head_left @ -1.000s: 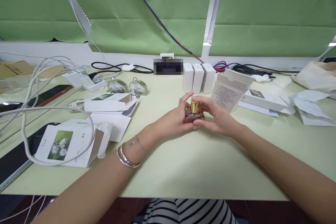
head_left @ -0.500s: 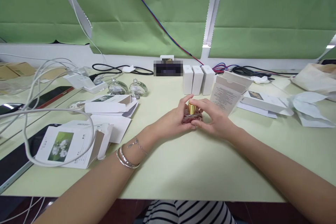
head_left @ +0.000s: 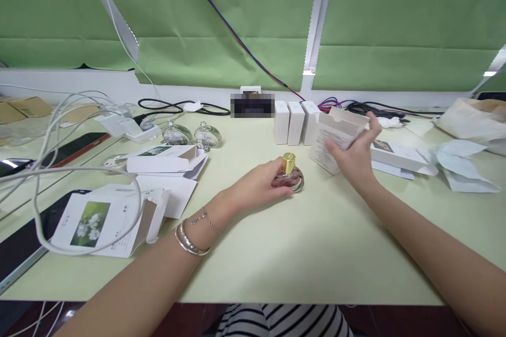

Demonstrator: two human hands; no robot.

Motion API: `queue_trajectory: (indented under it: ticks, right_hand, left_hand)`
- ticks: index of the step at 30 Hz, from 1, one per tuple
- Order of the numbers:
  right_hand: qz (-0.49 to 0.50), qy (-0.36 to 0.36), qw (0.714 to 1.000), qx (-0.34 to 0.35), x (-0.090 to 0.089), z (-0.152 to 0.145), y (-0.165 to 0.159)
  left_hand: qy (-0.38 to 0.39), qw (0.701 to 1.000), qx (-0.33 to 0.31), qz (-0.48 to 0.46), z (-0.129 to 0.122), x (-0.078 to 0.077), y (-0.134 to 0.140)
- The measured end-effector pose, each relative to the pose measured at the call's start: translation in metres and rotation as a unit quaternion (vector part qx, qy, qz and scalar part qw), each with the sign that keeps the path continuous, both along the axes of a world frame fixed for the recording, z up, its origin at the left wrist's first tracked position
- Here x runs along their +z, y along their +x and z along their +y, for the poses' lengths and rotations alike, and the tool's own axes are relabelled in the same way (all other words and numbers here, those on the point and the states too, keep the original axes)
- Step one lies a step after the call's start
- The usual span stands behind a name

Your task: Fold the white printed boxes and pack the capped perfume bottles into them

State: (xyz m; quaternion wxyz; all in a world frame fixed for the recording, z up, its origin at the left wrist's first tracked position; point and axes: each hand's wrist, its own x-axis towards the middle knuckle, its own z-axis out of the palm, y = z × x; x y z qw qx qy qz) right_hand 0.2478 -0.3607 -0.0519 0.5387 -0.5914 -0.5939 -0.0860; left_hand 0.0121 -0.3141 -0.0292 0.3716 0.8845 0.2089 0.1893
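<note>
My left hand [head_left: 263,181] is closed around a small pinkish glass perfume bottle [head_left: 291,181] with a gold cap [head_left: 289,162], which stands upright on the table. To its right, my right hand [head_left: 356,155] grips an open white carton [head_left: 330,139] printed with small text. The thumb presses the printed side and the fingers reach round the far right side, partly out of sight. The carton's top gapes open and its lower edge is at the tabletop.
Three narrow white boxes [head_left: 294,122] stand behind the bottle. Two clear glass bottles [head_left: 207,135] are at the back left. Opened white cartons [head_left: 98,221] and looping white cables [head_left: 37,195] lie left. A flat white box [head_left: 401,155] and crumpled white paper [head_left: 462,160] lie right.
My right hand has left the perfume bottle, moved right and taken hold of the open carton, which now leans less. My left hand stays on the bottle.
</note>
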Motion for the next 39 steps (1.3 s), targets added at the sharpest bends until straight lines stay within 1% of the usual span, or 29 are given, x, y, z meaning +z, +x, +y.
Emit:
queue_trajectory:
  ticks: [3, 5, 7, 9, 11, 13, 15, 17, 20, 25, 28, 31, 34, 36, 39]
  right_hand:
    - [0.064, -0.057, 0.996, -0.033, -0.011, 0.006, -0.009]
    - [0.045, -0.084, 0.995, -0.01, -0.012, 0.005, -0.016]
    - [0.003, -0.079, 0.997, 0.021, -0.009, 0.002, -0.021]
    - [-0.044, -0.07, 0.996, 0.025, -0.005, -0.001, -0.023]
    - [-0.082, -0.069, 0.994, 0.004, -0.003, -0.002, -0.023]
    - [-0.111, -0.064, 0.992, -0.018, -0.002, -0.002, -0.022]
    - [-0.128, -0.057, 0.99, -0.03, -0.002, -0.001, -0.021]
    - [-0.138, -0.054, 0.988, -0.031, -0.002, -0.001, -0.021]
    - [-0.139, -0.054, 0.989, -0.019, 0.0, -0.002, -0.023]
    - [-0.148, -0.061, 0.987, -0.003, 0.002, -0.004, -0.025]
    - [-0.162, -0.06, 0.985, 0.009, 0.002, -0.003, -0.023]
    - [-0.173, -0.058, 0.983, 0.027, 0.004, -0.004, -0.024]
    - [-0.173, -0.065, 0.98, 0.072, 0.008, -0.007, -0.028]
    - [-0.155, -0.079, 0.978, 0.112, 0.011, -0.011, -0.033]
    - [-0.101, -0.101, 0.977, 0.159, 0.014, -0.016, -0.042]
  left_hand:
    - [0.003, 1.0, -0.001, 0.003, -0.001, 0.002, -0.001]
    - [0.012, 1.0, -0.001, 0.01, -0.001, 0.002, -0.002]
    - [0.019, 1.0, -0.013, 0.014, -0.002, 0.002, -0.004]
    - [0.037, 0.999, -0.027, 0.003, -0.002, 0.0, -0.004]
    - [0.066, 0.997, -0.033, -0.036, -0.003, -0.003, -0.003]
    - [0.094, 0.99, -0.033, -0.096, -0.003, -0.007, -0.002]
    - [0.105, 0.982, -0.032, -0.155, -0.003, -0.01, -0.001]
    - [0.103, 0.976, -0.021, -0.191, -0.002, -0.01, -0.001]
    - [0.08, 0.975, -0.003, -0.207, -0.002, -0.009, -0.001]
    - [0.02, 0.972, -0.016, -0.233, -0.003, -0.008, -0.001]
    - [0.017, 0.964, 0.0, -0.266, -0.002, -0.009, 0.0]
    - [0.048, 0.956, 0.028, -0.287, -0.001, -0.009, 0.001]
    - [0.11, 0.944, 0.046, -0.308, 0.001, -0.01, 0.001]
    - [0.162, 0.931, 0.047, -0.324, 0.003, -0.01, 0.001]
    - [0.237, 0.909, 0.027, -0.343, 0.004, -0.009, 0.001]
